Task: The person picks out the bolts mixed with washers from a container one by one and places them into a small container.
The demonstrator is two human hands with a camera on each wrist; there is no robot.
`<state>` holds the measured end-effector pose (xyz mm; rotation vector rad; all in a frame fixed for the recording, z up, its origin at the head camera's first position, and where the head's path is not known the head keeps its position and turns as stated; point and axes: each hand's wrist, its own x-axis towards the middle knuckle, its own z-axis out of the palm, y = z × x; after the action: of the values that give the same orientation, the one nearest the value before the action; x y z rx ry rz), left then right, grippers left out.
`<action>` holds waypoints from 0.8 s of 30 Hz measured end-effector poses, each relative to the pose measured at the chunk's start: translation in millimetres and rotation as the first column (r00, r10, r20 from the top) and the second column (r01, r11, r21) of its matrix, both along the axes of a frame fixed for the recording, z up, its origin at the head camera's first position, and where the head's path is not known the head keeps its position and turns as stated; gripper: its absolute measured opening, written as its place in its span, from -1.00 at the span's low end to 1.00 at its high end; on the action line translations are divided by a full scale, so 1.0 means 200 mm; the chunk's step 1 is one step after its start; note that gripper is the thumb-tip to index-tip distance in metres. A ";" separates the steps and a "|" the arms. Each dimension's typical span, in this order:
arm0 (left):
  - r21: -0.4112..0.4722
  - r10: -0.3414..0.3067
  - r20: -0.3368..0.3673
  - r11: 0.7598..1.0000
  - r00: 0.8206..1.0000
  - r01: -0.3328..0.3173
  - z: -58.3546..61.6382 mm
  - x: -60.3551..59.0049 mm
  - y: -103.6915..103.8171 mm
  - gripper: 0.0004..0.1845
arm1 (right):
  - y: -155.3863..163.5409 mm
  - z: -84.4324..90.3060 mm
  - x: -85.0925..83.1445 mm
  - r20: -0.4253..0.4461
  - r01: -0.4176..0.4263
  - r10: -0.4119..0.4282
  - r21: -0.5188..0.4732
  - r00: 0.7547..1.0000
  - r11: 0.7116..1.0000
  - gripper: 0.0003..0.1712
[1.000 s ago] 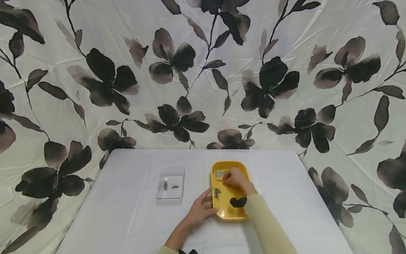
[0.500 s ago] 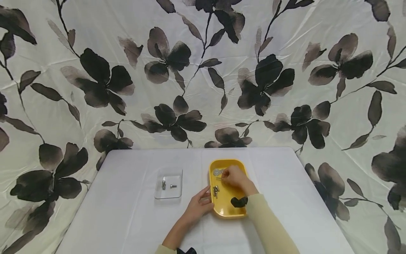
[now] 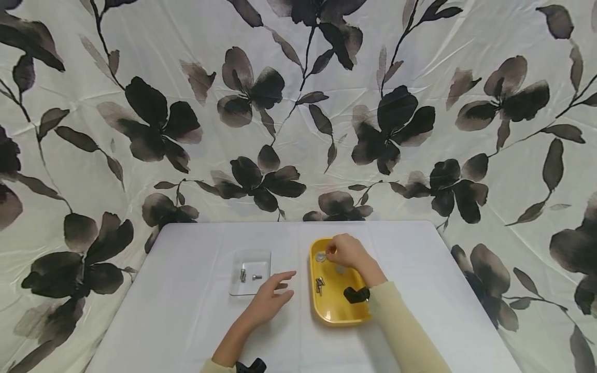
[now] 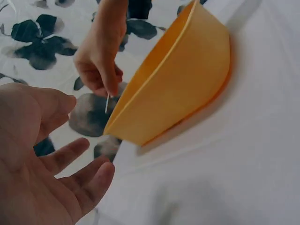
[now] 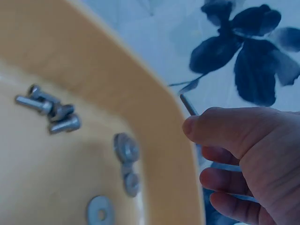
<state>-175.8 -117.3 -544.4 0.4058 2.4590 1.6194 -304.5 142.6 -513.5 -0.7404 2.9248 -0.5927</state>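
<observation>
My right hand [image 3: 351, 253] is above the far end of the yellow tray [image 3: 338, 308], pinching a thin metal rod [image 5: 189, 104] between thumb and fingers. In the left wrist view the same rod [image 4: 107, 104] points down from the fingertips. Several metal screws [image 5: 50, 110] lie heaped in the tray, with washers [image 5: 126, 148] near its far wall and a larger flat washer [image 5: 100, 212] apart from them. My left hand [image 3: 268, 300] hovers over the table between the tray and a clear box [image 3: 237, 263], fingers spread and holding nothing.
The clear box holds a few screws [image 3: 243, 275] and stands left of the tray. A white cloth covers the table [image 3: 186, 321]. Behind the table's far edge hangs a floral curtain [image 3: 289, 129].
My left hand has let go of the yellow tray's side and moved left, towards the clear box. My right hand has lifted the rod towards the tray's far end; a washer now shows below it.
</observation>
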 end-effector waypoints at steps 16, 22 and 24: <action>-0.348 0.153 -0.364 0.892 0.919 -0.287 0.05 -0.09 -0.33 -0.49 | -0.08 0.13 0.02 -0.063 -0.028 0.023 -0.072 0.998 0.997 -0.95; -0.345 0.224 -0.302 0.880 0.926 -0.326 -0.01 -0.11 -0.47 -0.36 | -0.11 0.17 0.05 -0.102 -0.034 0.026 -0.075 0.994 0.997 -0.92; -0.325 0.230 -0.246 0.896 0.942 -0.303 -0.03 -0.12 -0.51 -0.31 | -0.12 0.19 0.05 -0.114 -0.040 0.031 -0.075 0.993 0.996 -0.92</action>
<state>-200.4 -220.1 -551.0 0.1879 3.0032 1.2132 -294.2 119.5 -475.1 -0.8600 2.9981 -0.6856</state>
